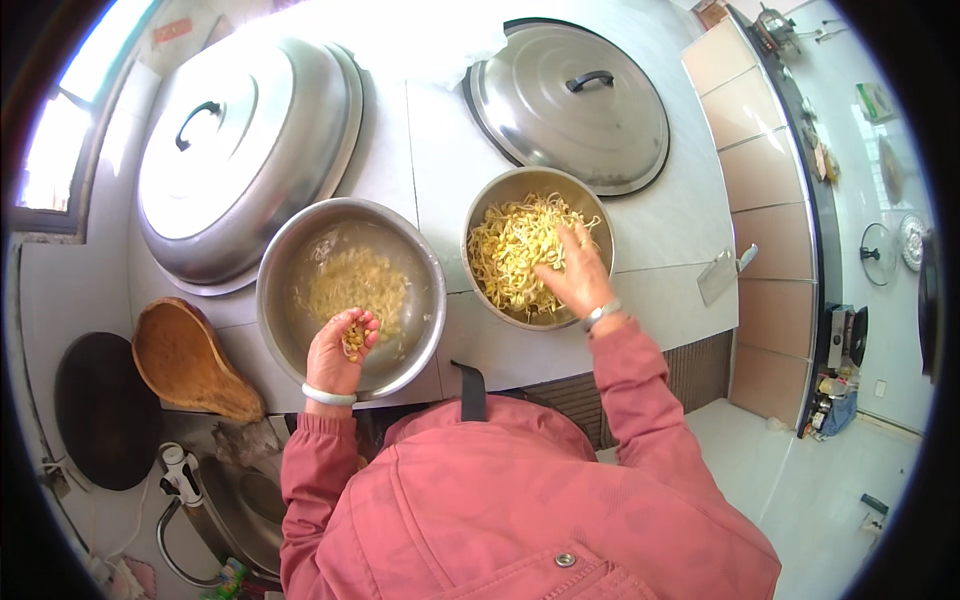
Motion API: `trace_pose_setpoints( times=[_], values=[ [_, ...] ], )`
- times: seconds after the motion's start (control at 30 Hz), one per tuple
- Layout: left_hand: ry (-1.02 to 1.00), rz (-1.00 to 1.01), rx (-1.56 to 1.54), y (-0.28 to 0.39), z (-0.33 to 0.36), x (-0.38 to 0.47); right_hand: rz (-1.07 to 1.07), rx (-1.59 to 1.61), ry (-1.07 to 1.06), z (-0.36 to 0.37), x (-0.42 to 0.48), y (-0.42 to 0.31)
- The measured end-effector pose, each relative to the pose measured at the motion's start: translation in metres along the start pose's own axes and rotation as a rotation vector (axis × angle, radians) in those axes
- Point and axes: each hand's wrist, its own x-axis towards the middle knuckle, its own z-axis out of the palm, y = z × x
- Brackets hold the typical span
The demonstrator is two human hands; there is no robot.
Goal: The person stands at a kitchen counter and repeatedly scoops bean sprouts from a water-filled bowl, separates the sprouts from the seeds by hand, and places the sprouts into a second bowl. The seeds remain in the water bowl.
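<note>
My left hand point(341, 349), with a pale bangle at the wrist, is curled around a few yellow soybean sprouts point(354, 339) over the near side of a wide metal basin point(439, 300). In that basin, water holds a mass of pale sprouts or hulls point(356, 289). To the right stands a metal bowl point(480, 191) heaped with soybean sprouts point(510, 244). My right hand point(576, 270), wearing a metal bracelet or watch, rests on the right part of this heap with fingers spread; its fingertips are partly among the sprouts, and nothing gripped shows.
Behind the basins lie a large domed metal lid point(255, 172) and a flatter lid point(570, 112). A wooden gourd-shaped scoop point(180, 352) is left of the basin. A cleaver point(720, 277) lies at the counter's right edge. A faucet point(180, 472) and sink point(244, 517) are at lower left.
</note>
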Motion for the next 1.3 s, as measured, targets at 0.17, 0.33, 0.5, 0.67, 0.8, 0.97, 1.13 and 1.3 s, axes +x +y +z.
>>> trace_pose_setpoints(
  times=[0.17,0.33,0.5,0.67,0.8,0.97,1.13,1.3],
  values=[
    [0.001,-0.003,0.032,0.000,0.013,-0.003,-0.045,0.164,0.052,0.013,-0.025,-0.017],
    [-0.020,-0.008,0.027,0.001,0.015,-0.004,-0.003,0.233,-0.038,-0.002,-0.021,0.008],
    [-0.033,-0.012,0.015,-0.002,0.016,-0.003,-0.133,0.042,0.042,-0.029,-0.006,-0.003],
    [-0.026,-0.004,0.010,-0.003,0.017,-0.004,-0.216,0.247,0.049,-0.008,0.010,-0.022],
    [-0.036,-0.010,0.015,-0.003,0.012,-0.003,-0.266,0.070,0.083,0.012,0.015,-0.023],
    [-0.033,-0.006,0.004,-0.003,0.010,-0.003,-0.068,0.437,-0.021,0.007,0.019,-0.008],
    [-0.033,-0.003,-0.024,-0.002,0.011,-0.002,0.231,0.757,-0.135,-0.010,0.025,0.006],
    [-0.013,0.019,-0.023,-0.001,0.005,0.000,0.018,0.945,-0.222,-0.002,0.018,-0.084]
  ],
)
